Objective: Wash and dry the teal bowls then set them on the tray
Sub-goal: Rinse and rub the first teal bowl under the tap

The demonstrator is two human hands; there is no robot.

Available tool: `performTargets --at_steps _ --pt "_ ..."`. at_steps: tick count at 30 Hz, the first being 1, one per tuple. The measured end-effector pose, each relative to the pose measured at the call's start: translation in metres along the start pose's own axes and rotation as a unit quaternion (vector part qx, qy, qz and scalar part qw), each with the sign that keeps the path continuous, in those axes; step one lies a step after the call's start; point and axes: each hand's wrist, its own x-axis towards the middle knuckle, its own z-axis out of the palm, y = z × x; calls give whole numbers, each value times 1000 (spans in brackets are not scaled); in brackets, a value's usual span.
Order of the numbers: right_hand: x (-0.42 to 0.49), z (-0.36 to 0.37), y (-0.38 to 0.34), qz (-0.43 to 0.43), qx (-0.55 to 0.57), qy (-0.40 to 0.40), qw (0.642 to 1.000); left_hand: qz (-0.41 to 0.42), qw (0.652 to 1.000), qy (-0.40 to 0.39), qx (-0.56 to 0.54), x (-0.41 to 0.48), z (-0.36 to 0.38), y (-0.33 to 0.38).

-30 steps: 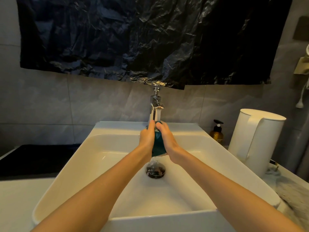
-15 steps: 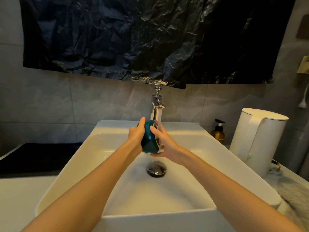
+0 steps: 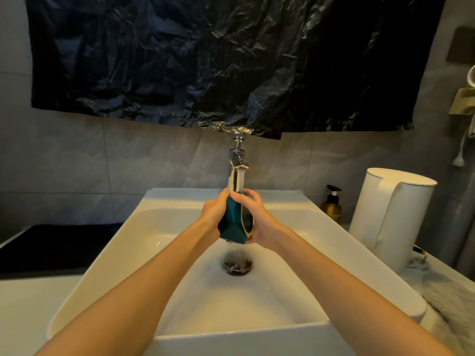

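A teal bowl (image 3: 232,222) with faceted sides is held on edge under the chrome tap (image 3: 237,173), its opening turned to the right. My left hand (image 3: 212,217) grips its outer base side, thumb over the top rim. My right hand (image 3: 259,222) holds the open side, fingers curled over the rim. Water runs off the bowl's lower edge onto the drain (image 3: 237,264) of the white sink (image 3: 133,242). No tray or other bowl is in view.
A white kettle (image 3: 390,217) and an amber pump bottle (image 3: 332,208) stand right of the sink. A pale cloth (image 3: 447,299) lies on the right counter. A black surface (image 3: 51,245) sits to the left. Black plastic sheeting (image 3: 205,60) hangs on the wall above the tap.
Both hands have turned the bowl under the stream and lowered it slightly. My right hand has gone from a flat palm against the opening to fingers curled over the rim.
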Motion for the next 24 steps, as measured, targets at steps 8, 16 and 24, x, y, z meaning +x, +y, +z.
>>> performTargets --at_steps 8,16,24 --pt "2 -13 1 -16 -58 -51 997 -16 1000 3 -10 5 -2 1" --pt "-7 -3 11 -328 -360 4 873 -22 999 21 -33 6 -14 0" --pt "-5 -23 11 -312 -386 4 868 -32 999 -4 -7 11 -14 -2"
